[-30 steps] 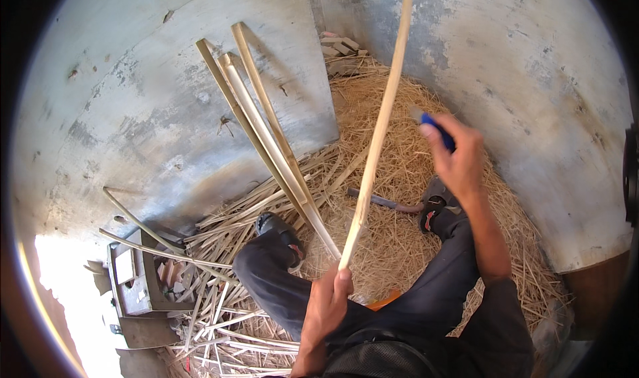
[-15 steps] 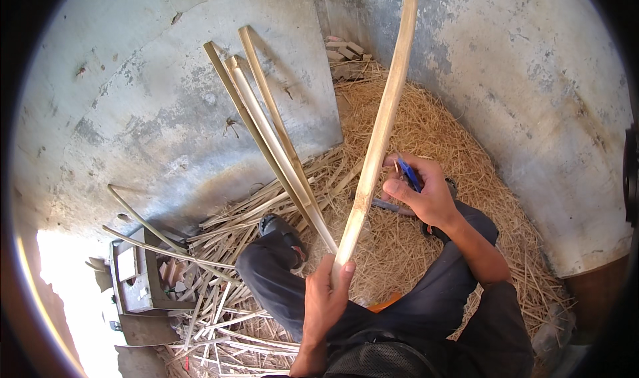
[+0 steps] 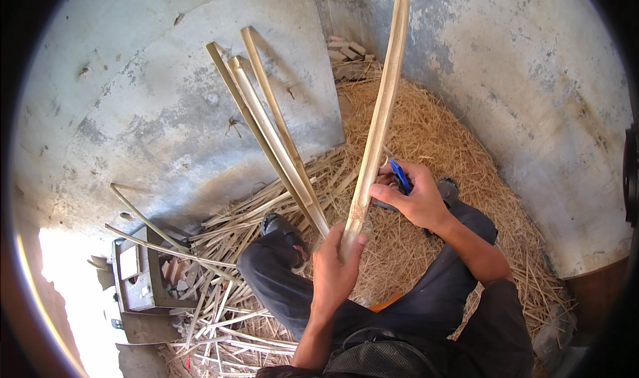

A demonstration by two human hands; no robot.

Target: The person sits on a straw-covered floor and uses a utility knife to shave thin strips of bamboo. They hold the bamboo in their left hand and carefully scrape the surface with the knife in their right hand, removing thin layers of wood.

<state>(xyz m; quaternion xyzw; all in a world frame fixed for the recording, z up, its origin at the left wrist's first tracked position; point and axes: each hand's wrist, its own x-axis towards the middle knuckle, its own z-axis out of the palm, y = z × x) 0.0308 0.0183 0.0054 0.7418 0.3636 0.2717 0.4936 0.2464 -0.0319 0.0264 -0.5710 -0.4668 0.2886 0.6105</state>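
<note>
My left hand (image 3: 336, 268) is closed round the lower end of a long split bamboo strip (image 3: 383, 105), pale and hollowed on the side facing me. The strip stands up and leans slightly right. On its right side, my right hand (image 3: 416, 195) grips a blue-handled tool (image 3: 400, 177); its working end is mostly hidden by my fingers. The fingertips of that hand meet or nearly meet the strip's right edge. Left of the held strip, several more split bamboo lengths (image 3: 256, 108) lean against the wall.
Straw-like shavings (image 3: 426, 121) cover the floor around my bent legs. A heap of thin bamboo slivers (image 3: 233, 228) lies to the left, beside an open box (image 3: 136, 275) with scraps inside. Grey weathered walls (image 3: 519, 98) rise ahead and right; bricks (image 3: 346, 48) lie in the far corner.
The held strip has turned so its hollow side shows, and its top has shifted left and down. My left hand moved slightly right and up; my right hand came closer to the strip.
</note>
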